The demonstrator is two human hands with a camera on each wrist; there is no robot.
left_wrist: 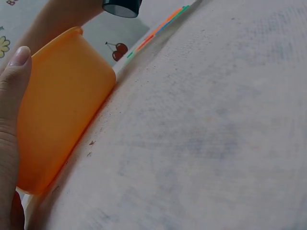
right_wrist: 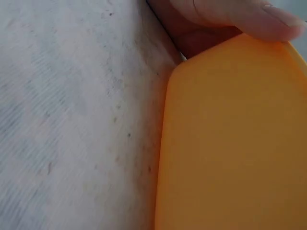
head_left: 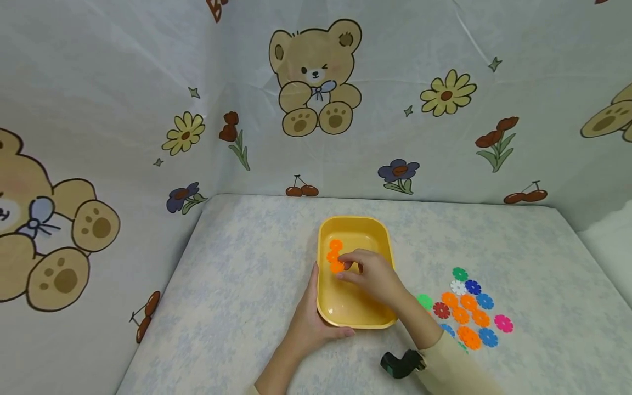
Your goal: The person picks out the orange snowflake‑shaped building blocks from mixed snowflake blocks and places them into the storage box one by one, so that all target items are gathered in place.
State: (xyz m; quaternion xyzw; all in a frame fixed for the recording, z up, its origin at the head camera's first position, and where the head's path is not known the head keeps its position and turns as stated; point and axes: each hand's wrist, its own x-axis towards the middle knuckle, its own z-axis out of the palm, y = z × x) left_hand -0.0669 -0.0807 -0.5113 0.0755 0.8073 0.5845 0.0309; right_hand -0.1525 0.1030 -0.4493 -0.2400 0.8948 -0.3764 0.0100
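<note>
A yellow plastic tray [head_left: 355, 318] lies on the table. My left hand [head_left: 316, 315] grips its near left corner, fingers along the left side and thumb at the near wall. The left thumb [left_wrist: 14, 86] also shows beside the tray's wall [left_wrist: 67, 105] in the left wrist view. Over the tray, my right hand [head_left: 372, 274] has curled fingers, with thumb and forefinger at an orange flower-shaped disc [head_left: 337, 267]. Two more orange discs [head_left: 335, 245] lie beyond it, along the tray's left side. The right wrist view shows only the tray's outer wall [right_wrist: 230, 143] and the left hand [right_wrist: 225, 19].
Right of the tray, several flower-shaped discs [head_left: 461, 315] in orange, blue, green, red, pink and white lie on the table. A black wrist camera [head_left: 402, 364] sits by the right sleeve. A bear-printed cloth [head_left: 316, 164] hangs behind and at the left.
</note>
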